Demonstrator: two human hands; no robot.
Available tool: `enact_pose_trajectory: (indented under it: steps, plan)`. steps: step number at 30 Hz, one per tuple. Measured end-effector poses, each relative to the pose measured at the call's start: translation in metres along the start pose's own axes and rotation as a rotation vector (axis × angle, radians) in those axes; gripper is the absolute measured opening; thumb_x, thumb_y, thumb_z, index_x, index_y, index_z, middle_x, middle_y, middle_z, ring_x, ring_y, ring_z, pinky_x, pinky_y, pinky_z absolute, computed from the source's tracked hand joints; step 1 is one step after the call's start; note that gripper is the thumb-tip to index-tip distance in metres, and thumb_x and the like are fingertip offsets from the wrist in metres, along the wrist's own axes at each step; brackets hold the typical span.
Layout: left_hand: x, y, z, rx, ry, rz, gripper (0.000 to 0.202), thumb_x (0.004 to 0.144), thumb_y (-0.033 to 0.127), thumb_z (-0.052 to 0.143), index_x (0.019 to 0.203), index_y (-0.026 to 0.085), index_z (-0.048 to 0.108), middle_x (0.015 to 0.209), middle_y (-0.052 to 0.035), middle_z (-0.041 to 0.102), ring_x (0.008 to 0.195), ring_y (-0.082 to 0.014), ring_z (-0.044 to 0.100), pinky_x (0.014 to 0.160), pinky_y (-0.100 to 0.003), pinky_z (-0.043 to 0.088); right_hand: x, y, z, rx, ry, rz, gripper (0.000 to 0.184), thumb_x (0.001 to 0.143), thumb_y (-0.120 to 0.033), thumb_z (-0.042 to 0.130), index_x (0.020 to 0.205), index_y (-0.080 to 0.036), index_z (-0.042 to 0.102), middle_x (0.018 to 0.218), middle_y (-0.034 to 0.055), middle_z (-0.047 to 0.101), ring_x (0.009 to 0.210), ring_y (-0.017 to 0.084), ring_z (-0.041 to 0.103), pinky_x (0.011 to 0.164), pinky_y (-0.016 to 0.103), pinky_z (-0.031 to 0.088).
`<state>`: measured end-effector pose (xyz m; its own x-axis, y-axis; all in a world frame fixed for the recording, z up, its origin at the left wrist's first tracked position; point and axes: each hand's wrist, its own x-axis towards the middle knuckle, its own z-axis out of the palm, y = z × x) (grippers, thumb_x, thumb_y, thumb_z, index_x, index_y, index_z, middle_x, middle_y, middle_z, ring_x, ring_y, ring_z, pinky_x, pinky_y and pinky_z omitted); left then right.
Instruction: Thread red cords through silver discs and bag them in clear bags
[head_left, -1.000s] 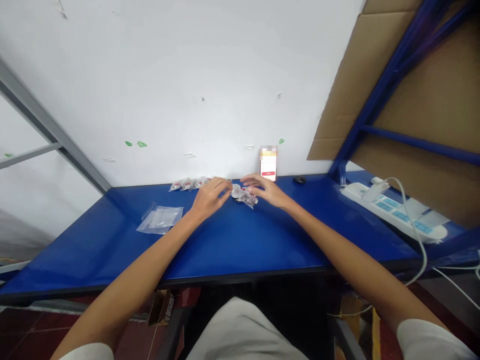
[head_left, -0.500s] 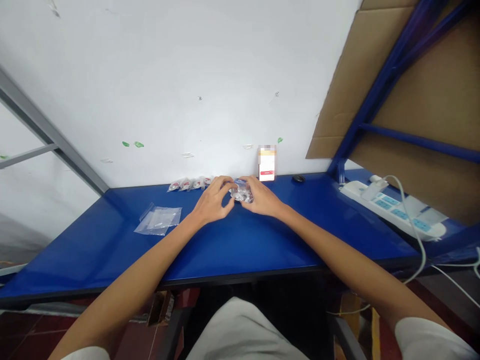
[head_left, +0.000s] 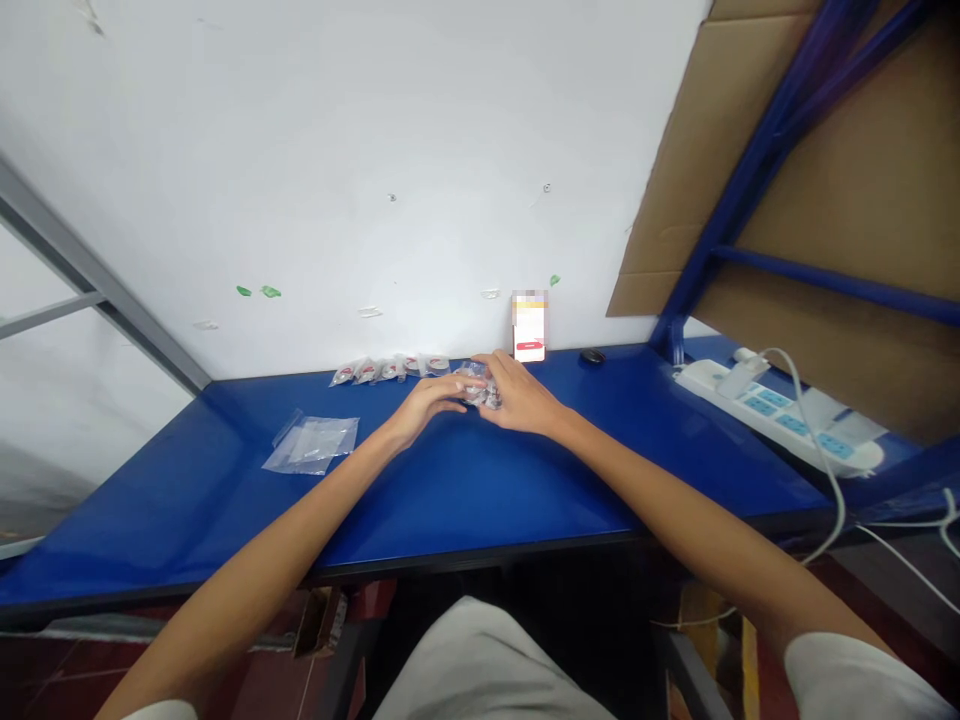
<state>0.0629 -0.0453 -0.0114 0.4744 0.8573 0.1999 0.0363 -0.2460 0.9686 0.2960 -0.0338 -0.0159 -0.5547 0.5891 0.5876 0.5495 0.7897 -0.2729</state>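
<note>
Between my two hands is a clear plastic bag [head_left: 474, 376] with small shiny pieces inside, just above the blue table. My right hand [head_left: 516, 392] is curled round its right side. My left hand [head_left: 433, 400] closes on its left side, fingers laid over the film and thumb underneath. What exactly the bag contains is too small to make out. Beyond my left hand, several small filled clear packets [head_left: 390, 369] with red marks lie in a row against the wall. Flat clear zip bags [head_left: 313, 444] rest on the table to the left.
A lit phone [head_left: 529, 328] leans on the wall behind my right hand. Right of it lies a round black object [head_left: 592, 356]. A white power strip [head_left: 780, 418] with a plugged-in charger and cable sits at the right, beside a blue metal frame [head_left: 720, 220]. The table's front edge [head_left: 480, 556] is near me.
My left hand has flattened and lowered over the bag's left side, uncovering more of the packet row. The right hand keeps its hold. The view has shifted slightly.
</note>
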Motion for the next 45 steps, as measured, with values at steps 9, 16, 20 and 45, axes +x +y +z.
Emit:
enact_pose_trajectory:
  steps: [9,16,20,45]
  plan:
    - [0.003,-0.005,0.0,0.224,0.13,0.033,0.033,0.097,0.044,0.063,0.093,0.017,0.081,0.09,-0.0077,0.078,0.085,-0.0229,0.071,0.079,-0.034,0.058,-0.001,-0.001,0.005,0.049,0.0,-0.049,0.073,0.083,-0.021,0.073,0.149,-0.021,0.042,0.134,0.0166,0.058,0.125,0.037,0.059,0.106,0.055,0.052]
    - [0.001,0.0,0.004,0.255,0.043,0.042,0.037,0.098,0.046,0.063,0.085,0.017,0.081,0.102,-0.008,0.078,0.087,-0.0215,0.071,0.082,-0.033,0.059,0.0,-0.001,0.004,0.058,-0.026,-0.064,0.073,0.084,-0.022,0.074,0.149,-0.021,0.042,0.135,0.0168,0.059,0.123,0.037,0.06,0.105,0.054,0.051]
    - [0.001,0.0,0.007,0.314,0.036,0.061,0.039,0.1,0.048,0.061,0.091,0.018,0.083,0.109,-0.0081,0.077,0.091,-0.0214,0.071,0.079,-0.031,0.059,0.0,0.001,0.004,0.031,-0.023,-0.052,0.068,0.087,-0.021,0.072,0.148,-0.019,0.043,0.133,0.0175,0.061,0.119,0.035,0.062,0.102,0.051,0.051]
    - [0.04,-0.047,-0.035,1.047,0.179,0.275,0.035,0.102,0.026,0.058,0.135,0.019,0.068,0.128,-0.0137,0.069,0.124,-0.0306,0.062,0.112,-0.047,0.047,0.002,0.016,-0.006,-0.072,-0.038,0.166,0.044,0.082,-0.027,0.075,0.121,-0.019,0.058,0.108,0.0103,0.07,0.089,0.027,0.065,0.075,0.034,0.045]
